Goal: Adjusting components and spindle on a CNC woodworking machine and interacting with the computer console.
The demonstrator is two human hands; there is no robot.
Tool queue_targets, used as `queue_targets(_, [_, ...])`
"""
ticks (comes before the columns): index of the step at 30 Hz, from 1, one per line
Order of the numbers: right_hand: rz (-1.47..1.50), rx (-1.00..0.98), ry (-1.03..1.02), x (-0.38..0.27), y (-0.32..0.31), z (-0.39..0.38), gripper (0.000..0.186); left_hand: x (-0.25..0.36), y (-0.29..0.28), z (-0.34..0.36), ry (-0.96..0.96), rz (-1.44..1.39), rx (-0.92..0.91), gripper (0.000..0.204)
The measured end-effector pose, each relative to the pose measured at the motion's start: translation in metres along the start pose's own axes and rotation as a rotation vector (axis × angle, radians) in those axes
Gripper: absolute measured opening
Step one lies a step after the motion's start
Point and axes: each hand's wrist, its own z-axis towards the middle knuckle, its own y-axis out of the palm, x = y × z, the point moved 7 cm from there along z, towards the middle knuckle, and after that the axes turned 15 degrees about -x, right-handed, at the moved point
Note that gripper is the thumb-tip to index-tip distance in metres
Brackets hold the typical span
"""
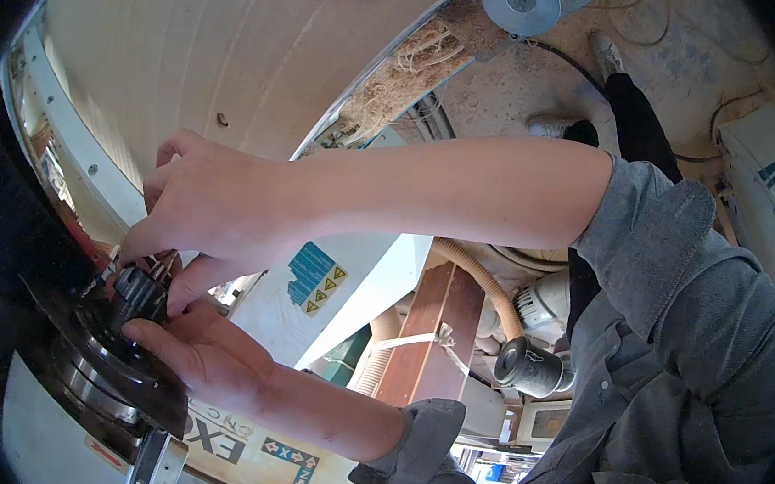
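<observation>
At the left, both my hands meet around a black ribbed cylinder [138,296] beside a round black disc with a shiny metal collar [96,383] on a machine. My right hand [204,193] reaches over from above, its fingers bent and its thumb pressed to the cylinder's side. From below, my left hand [208,350] has its thumb raised against the lower part of the cylinder, close to the disc's edge; its other fingers are mostly hidden. Small parts between the right fingertips are too dark to make out.
A broad beige panel [178,57] with a riveted white rim lies beyond my hands. Below my right forearm are a white housing [352,254] with warning labels, a brown wooden beam [432,330] and a ribbed hose [478,275]. A grey metal disc [521,2] and cables lie at the upper right.
</observation>
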Motion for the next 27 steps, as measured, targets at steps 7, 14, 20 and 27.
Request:
queue_targets(7, [-0.045,-0.067,0.025,-0.001,-0.001,0.001,0.04,-0.002,0.003,0.0,-0.021,-0.025,0.002,0.047])
queue_targets(14, [-0.104,-0.037,0.089,0.001,0.002,0.0,0.025,-0.004,0.004,-0.001,-0.037,-0.021,0.034,0.046])
queue_targets(20, [-0.227,0.011,-0.022,-0.006,-0.001,0.002,0.017,-0.003,0.008,-0.002,-0.048,-0.003,0.018,0.046])
queue_targets(27, [-0.231,-0.009,-0.03,-0.008,-0.003,0.003,0.018,-0.002,0.005,-0.001,-0.034,-0.031,0.041,0.048])
